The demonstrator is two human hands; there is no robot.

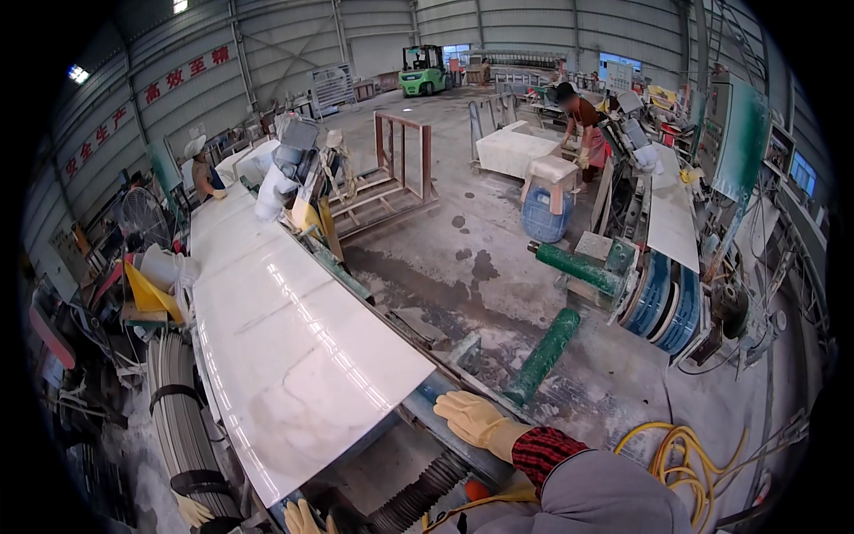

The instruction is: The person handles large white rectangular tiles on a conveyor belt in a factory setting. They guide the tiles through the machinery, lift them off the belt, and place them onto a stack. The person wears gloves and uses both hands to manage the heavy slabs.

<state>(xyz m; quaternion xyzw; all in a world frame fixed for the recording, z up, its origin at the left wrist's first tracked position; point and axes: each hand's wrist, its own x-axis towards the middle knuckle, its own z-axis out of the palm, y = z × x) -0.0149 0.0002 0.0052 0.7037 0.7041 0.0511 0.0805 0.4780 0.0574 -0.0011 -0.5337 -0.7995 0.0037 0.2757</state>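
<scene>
Head view: your right hand (474, 416), in a yellow glove, lies flat and open on the blue-grey machine frame (463, 445), just beside the near corner of the white stone slab (294, 347). The fingers grip nothing. Your left hand (302, 518), also gloved, shows only its fingertips at the lower edge, below the slab's near end; you cannot tell whether it is open or closed. The slab lies lengthwise on the machine bed, running away from you to the polishing head (294, 169). A green roller (544, 352) stands right of the frame. A yellow hose (685, 458) coils on the floor beside your right sleeve.
</scene>
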